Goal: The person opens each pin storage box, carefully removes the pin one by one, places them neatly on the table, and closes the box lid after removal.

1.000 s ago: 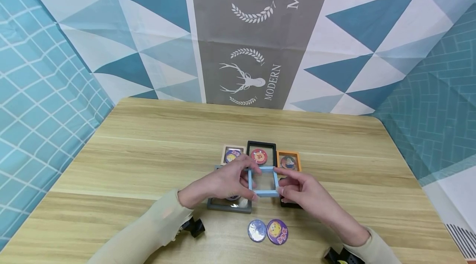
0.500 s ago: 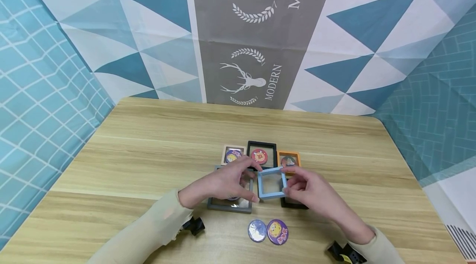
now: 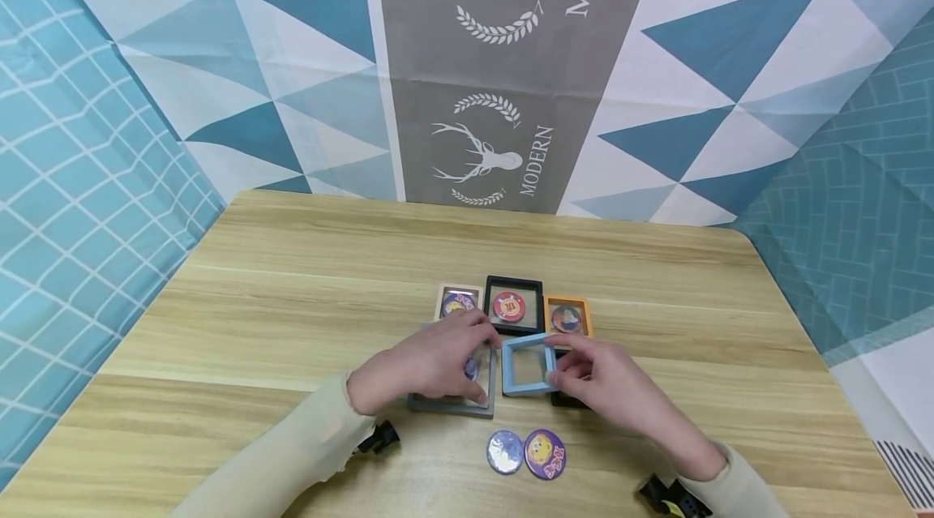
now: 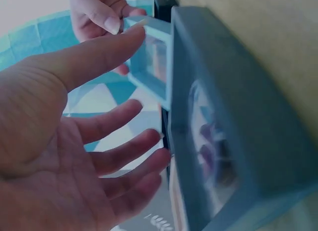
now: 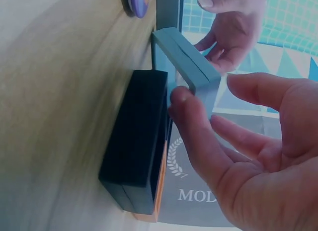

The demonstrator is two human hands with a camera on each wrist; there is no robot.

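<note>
A light-blue square display frame (image 3: 515, 387) stands slightly tilted just right of the larger grey frame (image 3: 454, 407). My right hand (image 3: 609, 380) holds it at its right side, between thumb and fingers. Over the grey frame hovers my left hand (image 3: 430, 360), fingers spread and loosely bent, with nothing in them. In the left wrist view a gap shows between that hand (image 4: 74, 136) and both frames. Partly hidden under my right hand lies a black frame (image 5: 134, 136), close to the light-blue one. No badge shows inside the light-blue frame.
Behind stand a beige frame (image 3: 440, 303), a black frame (image 3: 539, 303) and an orange frame (image 3: 587, 315), each holding a round badge. Nearer the front lie a pale blue badge (image 3: 504, 452) and a purple badge (image 3: 545, 454) on the wooden table (image 3: 292, 275).
One second ago both hands held the light-blue frame. The left hand has let go and drawn back left over the grey frame. The right hand has shifted the light-blue frame slightly right and down.
</note>
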